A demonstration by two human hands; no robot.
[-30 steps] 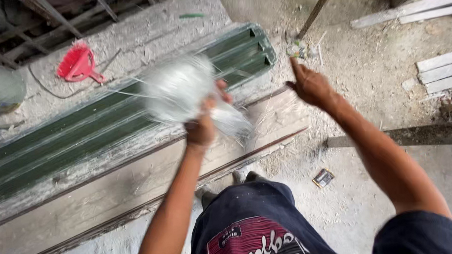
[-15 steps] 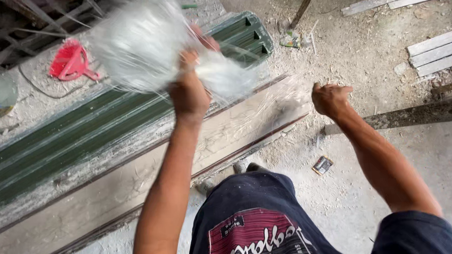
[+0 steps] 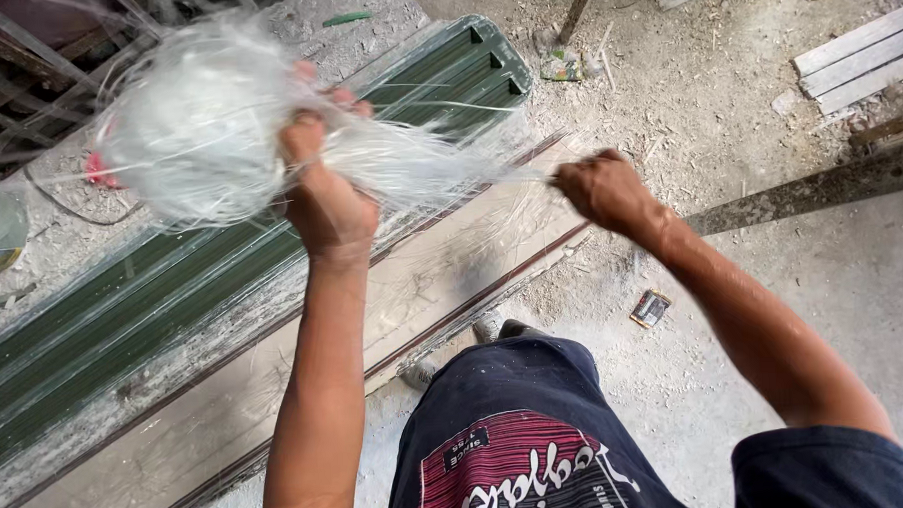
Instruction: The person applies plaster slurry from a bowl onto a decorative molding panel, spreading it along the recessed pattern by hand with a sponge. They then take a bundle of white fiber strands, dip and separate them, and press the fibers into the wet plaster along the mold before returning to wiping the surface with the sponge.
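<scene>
A loose, tangled bundle of whitish translucent fibre is held up above the green ribbed panel, clenched in the left hand. Thin strands are drawn out sideways to the right hand, whose grip is closed tightly around their ends.

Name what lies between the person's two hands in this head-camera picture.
Thin whitish fibre strands stretch from the bundle in the left hand to the right hand, in the head view.

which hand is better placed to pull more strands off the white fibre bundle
Right, probably. The right hand already pinches strands stretched from the fluffy white fibre bundle, while the left hand is busy gripping the bundle itself above the green ribbed panel.
</scene>
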